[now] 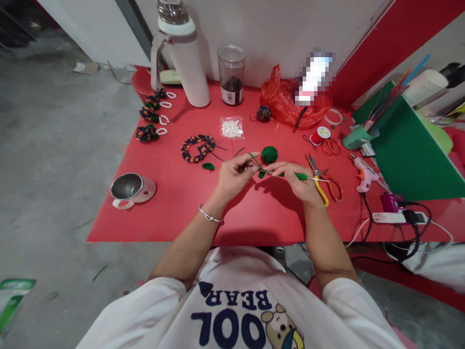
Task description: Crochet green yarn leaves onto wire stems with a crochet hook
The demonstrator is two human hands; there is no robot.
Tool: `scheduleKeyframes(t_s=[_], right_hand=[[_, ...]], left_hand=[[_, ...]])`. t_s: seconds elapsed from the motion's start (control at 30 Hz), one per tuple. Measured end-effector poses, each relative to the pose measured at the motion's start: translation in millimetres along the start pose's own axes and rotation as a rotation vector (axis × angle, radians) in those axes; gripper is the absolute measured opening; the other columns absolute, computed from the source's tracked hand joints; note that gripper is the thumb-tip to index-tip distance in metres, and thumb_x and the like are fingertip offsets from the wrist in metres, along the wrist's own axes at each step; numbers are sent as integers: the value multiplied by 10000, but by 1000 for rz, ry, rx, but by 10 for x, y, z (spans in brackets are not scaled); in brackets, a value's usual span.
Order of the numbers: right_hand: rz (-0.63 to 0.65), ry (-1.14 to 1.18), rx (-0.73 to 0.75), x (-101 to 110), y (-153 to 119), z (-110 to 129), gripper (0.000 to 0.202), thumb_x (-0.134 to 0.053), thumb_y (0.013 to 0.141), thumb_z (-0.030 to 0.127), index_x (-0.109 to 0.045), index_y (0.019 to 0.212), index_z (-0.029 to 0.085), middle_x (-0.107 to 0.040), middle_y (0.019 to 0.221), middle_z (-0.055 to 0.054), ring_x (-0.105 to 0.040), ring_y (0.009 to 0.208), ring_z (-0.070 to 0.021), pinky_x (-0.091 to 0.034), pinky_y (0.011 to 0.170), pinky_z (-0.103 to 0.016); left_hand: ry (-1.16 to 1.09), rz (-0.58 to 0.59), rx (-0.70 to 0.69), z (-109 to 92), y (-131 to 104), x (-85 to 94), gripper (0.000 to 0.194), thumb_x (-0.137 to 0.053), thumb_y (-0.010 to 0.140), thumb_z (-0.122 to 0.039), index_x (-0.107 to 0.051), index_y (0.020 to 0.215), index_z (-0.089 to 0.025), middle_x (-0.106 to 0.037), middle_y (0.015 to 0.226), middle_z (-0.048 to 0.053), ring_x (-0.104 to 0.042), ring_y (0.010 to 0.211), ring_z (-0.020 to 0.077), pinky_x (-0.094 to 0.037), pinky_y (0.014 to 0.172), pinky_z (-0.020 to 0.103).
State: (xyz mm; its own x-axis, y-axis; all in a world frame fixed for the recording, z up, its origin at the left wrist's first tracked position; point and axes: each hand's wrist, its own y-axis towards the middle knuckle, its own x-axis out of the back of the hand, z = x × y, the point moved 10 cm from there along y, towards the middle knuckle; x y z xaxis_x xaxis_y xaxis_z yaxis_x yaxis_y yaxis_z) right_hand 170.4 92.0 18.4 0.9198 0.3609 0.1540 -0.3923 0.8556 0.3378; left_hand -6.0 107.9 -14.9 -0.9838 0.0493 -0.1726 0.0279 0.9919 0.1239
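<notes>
My left hand (235,175) pinches a small piece of green crochet (262,173), with a green strand running over the fingers. In my right hand (296,180) is a crochet hook (301,177) with a green grip, its thin tip reaching to the green piece. Just behind the hands sits a ball of green yarn (269,154). A finished-looking green crocheted leaf (208,166) lies to the left of my left hand. Beyond it rests a curved multicoloured crocheted strip (196,148) with loose yarn ends.
Multicoloured crocheted pieces with bead loops (147,133) line the left, above a mug (132,189). Behind stand a white flask (189,63), a jar (231,75), a bead packet (232,128) and a red bag (279,99). Pliers (321,189), scissors (332,186) and a glue gun (364,174) lie right.
</notes>
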Motion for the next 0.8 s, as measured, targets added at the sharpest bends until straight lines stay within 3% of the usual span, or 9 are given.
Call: scheduleKeyframes(t_s=[0.8], right_hand=[[-59,-63,20,9,4,21,343,-564,1030,529,-813,960,304,-822,1124,-43,-760,1105,-231,-615,1028,-450]], left_hand=[[-84,-36,105,58,-22,-7,342,-887,710,-242,-829,1043,-195,-714,732,3,-615,649,113,-501,617,257]])
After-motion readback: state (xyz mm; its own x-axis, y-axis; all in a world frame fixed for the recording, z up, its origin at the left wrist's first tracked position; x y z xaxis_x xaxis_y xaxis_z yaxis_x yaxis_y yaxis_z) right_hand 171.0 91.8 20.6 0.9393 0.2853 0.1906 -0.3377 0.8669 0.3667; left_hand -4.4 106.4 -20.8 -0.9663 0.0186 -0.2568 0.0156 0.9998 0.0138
